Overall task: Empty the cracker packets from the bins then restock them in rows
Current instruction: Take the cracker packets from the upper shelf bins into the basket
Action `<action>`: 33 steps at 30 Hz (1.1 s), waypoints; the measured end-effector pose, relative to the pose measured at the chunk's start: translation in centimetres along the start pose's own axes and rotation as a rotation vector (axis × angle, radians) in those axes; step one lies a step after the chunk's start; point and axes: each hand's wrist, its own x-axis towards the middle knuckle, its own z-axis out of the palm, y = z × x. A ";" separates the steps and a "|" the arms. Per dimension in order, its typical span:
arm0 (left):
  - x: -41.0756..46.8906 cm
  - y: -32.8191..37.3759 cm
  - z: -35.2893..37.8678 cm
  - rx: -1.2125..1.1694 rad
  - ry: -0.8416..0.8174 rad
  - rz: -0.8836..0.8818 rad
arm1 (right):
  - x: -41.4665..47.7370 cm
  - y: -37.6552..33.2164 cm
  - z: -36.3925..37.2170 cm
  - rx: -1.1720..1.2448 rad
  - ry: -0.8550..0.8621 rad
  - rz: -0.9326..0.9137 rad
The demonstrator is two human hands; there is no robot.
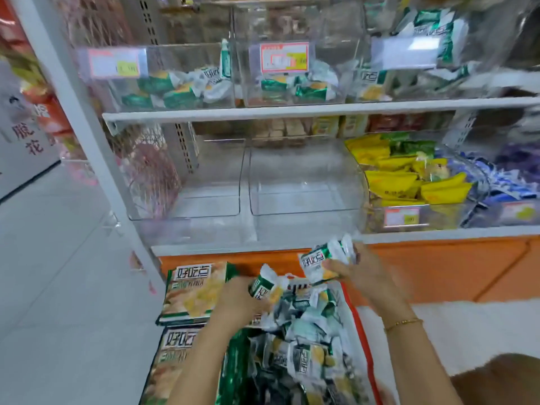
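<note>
ok, light green-and-white foil cracker packets (pixel 304 331), likely brittle; one gripped in left fingers (pixel 249 285), another in right fingers (pixel 333 268); hold faces gently.

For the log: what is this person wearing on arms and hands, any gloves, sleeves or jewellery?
Both grips are bare hands, no gloves: left grip, right grip. No sleeve shows on either forearm. The right wrist carries a thin gold-coloured chain bracelet; the left wrist has none. Rings: too blurred to judge.
</note>
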 end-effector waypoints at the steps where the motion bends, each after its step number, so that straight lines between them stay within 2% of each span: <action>1: 0.4 -0.9 1.9 0.046 -0.116 -0.045 | 0.0 2.4 0.5 -0.052 -0.076 0.131; 4: 1.2 -3.1 7.2 0.151 -0.402 -0.139 | -0.2 7.9 1.9 -0.259 -0.304 0.388; 7: 1.7 -4.5 10.6 0.288 -0.565 -0.117 | -0.3 10.5 2.8 -0.599 -0.509 0.452; 9: 1.8 -5.3 12.0 0.356 -0.615 -0.105 | -0.4 11.3 3.2 -0.701 -0.581 0.457; 14: 1.9 -6.3 13.0 0.548 -0.700 -0.054 | 0.5 12.7 3.7 -0.829 -0.493 0.415; 17: 2.1 -4.7 10.9 0.495 -0.698 -0.009 | 0.8 11.3 3.0 -0.726 -0.359 0.333; 18: 2.3 -3.5 9.4 0.417 -0.645 0.018 | 0.8 10.1 2.5 -0.636 -0.318 0.276; 20: 2.6 -0.9 5.4 0.184 -0.422 0.060 | 0.4 6.3 1.3 -0.436 -0.226 0.091; 22: 2.6 2.3 -0.1 0.064 -0.125 0.168 | 0.0 0.7 0.0 -0.262 -0.147 -0.137; 24: 2.3 5.6 -6.3 0.006 0.179 0.322 | -0.1 -5.8 -1.5 -0.193 -0.084 -0.354; 26: 1.7 8.1 -12.4 -0.006 0.411 0.456 | -0.1 -12.3 -3.0 -0.207 -0.007 -0.550; 29: 1.1 10.3 -20.7 0.016 0.607 0.576 | 0.8 -21.5 -4.2 -0.287 0.080 -0.822; 33: 2.6 11.7 -30.4 0.104 0.829 0.539 | 5.0 -30.8 -3.0 -0.553 0.127 -1.036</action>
